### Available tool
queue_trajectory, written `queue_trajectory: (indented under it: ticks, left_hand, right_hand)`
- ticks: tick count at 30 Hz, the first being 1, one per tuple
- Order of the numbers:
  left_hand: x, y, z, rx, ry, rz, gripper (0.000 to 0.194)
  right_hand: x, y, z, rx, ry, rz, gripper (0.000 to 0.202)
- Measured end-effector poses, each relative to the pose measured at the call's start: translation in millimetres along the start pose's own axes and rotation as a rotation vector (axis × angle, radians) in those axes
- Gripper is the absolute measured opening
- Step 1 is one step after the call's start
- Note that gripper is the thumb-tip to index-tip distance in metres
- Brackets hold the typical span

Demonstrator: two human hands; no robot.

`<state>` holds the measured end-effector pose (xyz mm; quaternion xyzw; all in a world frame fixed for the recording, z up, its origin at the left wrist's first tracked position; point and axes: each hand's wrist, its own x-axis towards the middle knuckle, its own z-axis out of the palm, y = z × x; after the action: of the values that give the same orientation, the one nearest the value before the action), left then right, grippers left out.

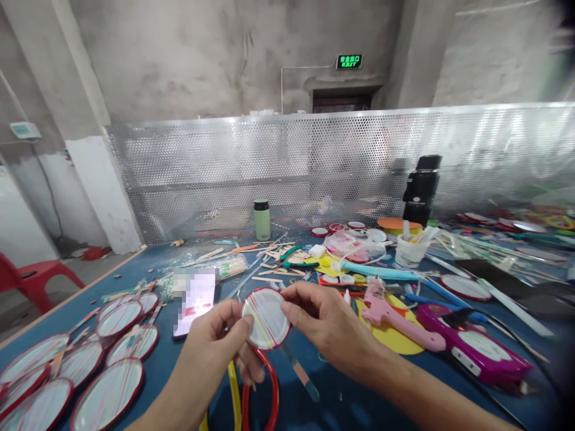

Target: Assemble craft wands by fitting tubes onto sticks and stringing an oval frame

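Observation:
A small round disc (266, 320) with a red rim and a whitish face crossed by thin coloured lines is held upright above the table. My left hand (224, 341) pinches its left edge between thumb and fingers. At the upper right edge, the thumb and fingers of my right hand (321, 317) close on the same disc. A flat stick (302, 372) with a pinkish band slants down below the disc toward the right. Under my hands lie a red ring (274, 398) and a yellow curved strip (234, 395).
Similar red-rimmed discs (109, 392) overlap at the left. A phone (196, 302) lies beyond my left hand. To the right are a pink glue gun (399, 320), a purple device (480, 347), a white cup (409, 251) and cables. A green bottle (262, 221) and a black bottle (421, 191) stand behind.

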<state>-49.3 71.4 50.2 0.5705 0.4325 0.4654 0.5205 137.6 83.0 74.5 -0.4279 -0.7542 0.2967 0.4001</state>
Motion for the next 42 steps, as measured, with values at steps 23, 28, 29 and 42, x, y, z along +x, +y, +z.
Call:
queue_trajectory:
  ticks: [23,28,29,42]
  left_hand:
    - [52.7,40.8,-10.3,0.737,-0.518,0.119,0.026]
    - [50.6,41.2,-14.9,0.628,-0.587,0.007,0.029]
    - [49.1,39.7,-15.7,0.592,-0.593,-0.025,0.029]
    - [46.2,13.1,-21.5,0.214,-0.314,-0.281,0.035]
  right_hand:
    - [-1.1,10.0,-5.3,-0.179,-0.116,-0.011,0.012]
    - [-1.6,12.4,-4.7,-0.156,-0.131,-0.009,0.013]
    - [-1.4,12.4,-6.5,-0.152,-0.136,-0.016,0.013]
    - [17.0,24.2,-66.6,-0.181,0.163,-0.094,0.029]
